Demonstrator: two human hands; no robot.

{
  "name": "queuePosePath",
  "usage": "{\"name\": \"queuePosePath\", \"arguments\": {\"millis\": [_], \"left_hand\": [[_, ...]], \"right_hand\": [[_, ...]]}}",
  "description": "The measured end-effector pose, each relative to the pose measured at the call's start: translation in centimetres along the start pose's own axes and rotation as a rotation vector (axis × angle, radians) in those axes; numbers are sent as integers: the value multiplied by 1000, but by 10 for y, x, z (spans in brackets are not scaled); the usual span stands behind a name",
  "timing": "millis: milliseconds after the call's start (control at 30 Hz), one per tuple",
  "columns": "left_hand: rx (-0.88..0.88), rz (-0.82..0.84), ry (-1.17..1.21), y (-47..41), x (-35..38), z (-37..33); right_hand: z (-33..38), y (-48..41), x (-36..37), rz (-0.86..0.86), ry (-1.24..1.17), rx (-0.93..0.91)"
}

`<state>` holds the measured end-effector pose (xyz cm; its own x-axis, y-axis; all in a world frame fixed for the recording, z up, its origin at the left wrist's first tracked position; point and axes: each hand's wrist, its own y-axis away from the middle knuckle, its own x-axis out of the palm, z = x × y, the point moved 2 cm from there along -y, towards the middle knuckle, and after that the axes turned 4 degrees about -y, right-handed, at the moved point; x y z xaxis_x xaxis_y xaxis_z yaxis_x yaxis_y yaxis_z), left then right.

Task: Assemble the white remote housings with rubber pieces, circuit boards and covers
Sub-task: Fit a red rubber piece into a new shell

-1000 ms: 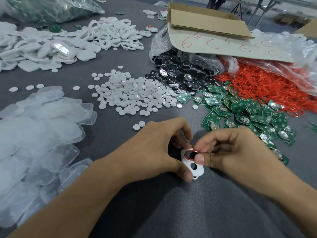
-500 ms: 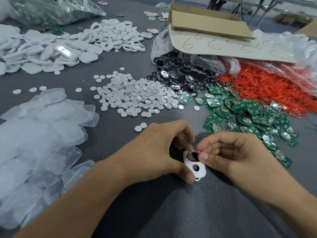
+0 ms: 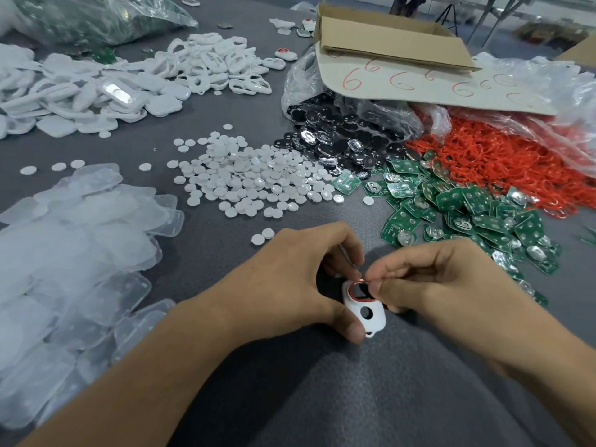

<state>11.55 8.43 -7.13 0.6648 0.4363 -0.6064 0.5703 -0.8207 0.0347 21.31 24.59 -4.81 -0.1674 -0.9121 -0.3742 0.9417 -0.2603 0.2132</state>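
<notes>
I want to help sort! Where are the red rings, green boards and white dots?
red rings (image 3: pixel 503 156), head view, middle of the pile.
green boards (image 3: pixel 467 201), head view, middle of the heap.
white dots (image 3: pixel 258 179), head view, centre of the scatter.

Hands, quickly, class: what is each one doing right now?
Left hand: grips the white remote housing.
Right hand: pinches the red rubber ring at its opening.

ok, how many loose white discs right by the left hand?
2: one white disc and a second beside it, just beyond the left hand; the hands may hide more.
</notes>
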Motion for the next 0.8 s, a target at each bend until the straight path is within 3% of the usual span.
{"name": "queuePosePath", "arguments": {"millis": [267,400,567,667,800], "left_hand": [[10,-22,0,1,-1,-1],[5,-15,-8,0,-2,-2],[-14,-10,3,1,-1,-1],[-15,-4,11,1,-1,-2],[-20,-2,17,0,-1,-2]], "right_hand": [[8,-3,-1,52,74,-8],[9,6,0,-25,339,-169],[11,9,1,1,629,-361],[21,0,-1,43,626,-275],[36,-29,-7,277,625,-51]]}}
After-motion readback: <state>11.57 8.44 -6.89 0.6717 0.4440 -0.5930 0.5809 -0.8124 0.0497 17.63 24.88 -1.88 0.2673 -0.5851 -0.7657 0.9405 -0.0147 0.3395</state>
